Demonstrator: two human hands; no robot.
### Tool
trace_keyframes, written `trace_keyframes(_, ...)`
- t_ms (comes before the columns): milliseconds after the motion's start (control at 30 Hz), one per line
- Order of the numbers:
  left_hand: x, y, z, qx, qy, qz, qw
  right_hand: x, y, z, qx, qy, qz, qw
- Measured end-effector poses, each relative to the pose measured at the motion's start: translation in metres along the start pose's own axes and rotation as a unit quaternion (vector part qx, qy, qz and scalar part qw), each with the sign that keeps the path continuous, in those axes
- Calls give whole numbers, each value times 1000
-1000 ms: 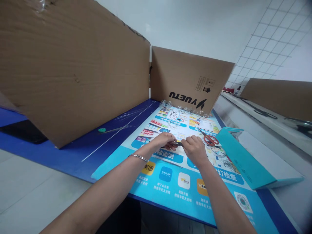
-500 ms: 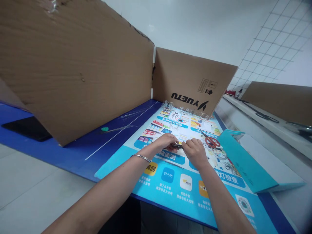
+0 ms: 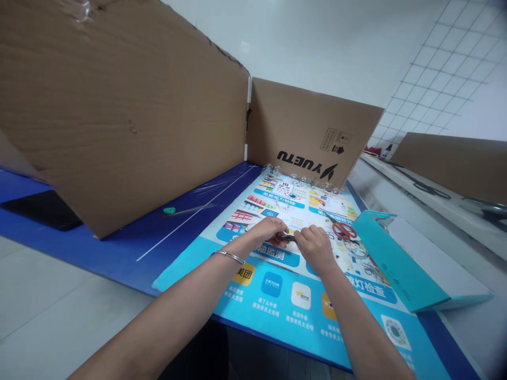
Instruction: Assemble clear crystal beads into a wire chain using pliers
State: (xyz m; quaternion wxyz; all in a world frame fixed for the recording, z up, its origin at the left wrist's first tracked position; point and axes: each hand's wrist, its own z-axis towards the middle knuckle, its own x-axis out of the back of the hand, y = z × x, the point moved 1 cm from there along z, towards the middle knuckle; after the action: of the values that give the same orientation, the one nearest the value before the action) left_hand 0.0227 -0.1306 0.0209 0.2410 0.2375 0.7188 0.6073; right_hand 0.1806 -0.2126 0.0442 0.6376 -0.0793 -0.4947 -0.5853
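Observation:
My left hand (image 3: 272, 230), with a silver bangle at its wrist, is closed, its fingertips pinching a small dark slender object (image 3: 288, 238). My right hand (image 3: 316, 244) grips the other end of this piece, fingers curled and thumb side toward the left hand. Its exact kind is too small and too covered by the fingers to make out. Both hands are just above a blue and white printed poster (image 3: 273, 310). Red-handled scissors (image 3: 344, 230) lie on the poster beyond my right hand.
A tall cardboard panel (image 3: 150, 105) stands at left, another (image 3: 317, 121) at the back. Clear curly pieces (image 3: 304, 180) line the back panel's foot. An open teal folded case (image 3: 400, 269) sits at right. A green item (image 3: 169, 210) and a black slab (image 3: 41, 210) rest on the blue table (image 3: 119, 264).
The hands keep their hold on the dark object, with only slight finger movement. The whole view has shifted very slightly.

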Motion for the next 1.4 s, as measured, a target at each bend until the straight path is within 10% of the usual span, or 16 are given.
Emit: trace_keyframes(1400,-1,6,-7,19,4,19,1000,3,-3,2,-12,17,-4,1000)
